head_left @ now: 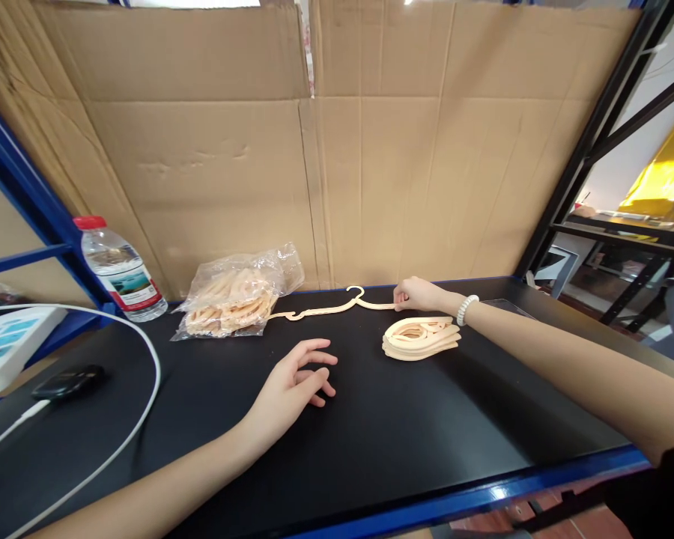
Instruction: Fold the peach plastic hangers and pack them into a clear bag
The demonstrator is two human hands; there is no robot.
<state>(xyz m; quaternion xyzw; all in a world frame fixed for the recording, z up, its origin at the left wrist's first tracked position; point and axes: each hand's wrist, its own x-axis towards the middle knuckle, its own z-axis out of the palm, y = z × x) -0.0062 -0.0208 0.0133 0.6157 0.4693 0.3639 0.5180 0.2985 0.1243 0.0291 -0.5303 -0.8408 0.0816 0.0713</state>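
At the back of the black tabletop, my right hand (414, 293) is closed on the right end of a cream clothes hanger (331, 308). The hanger is spread out, its hook pointing up and its left end reaching the plastic bag. A stack of folded cream hangers (421, 338) lies just in front of my right hand. My left hand (297, 374) hovers over the middle of the table with its fingers apart, holding nothing. Beyond it, a clear plastic bag (247, 281) contains more cream hangers.
A water bottle (120, 269) with a red cap stands at the back left. Along the left run a white cable (151, 382), a black device (68, 382) and a white power strip (16, 348). Cardboard (202, 165) walls the back; a blue edge (427, 505) borders the front.
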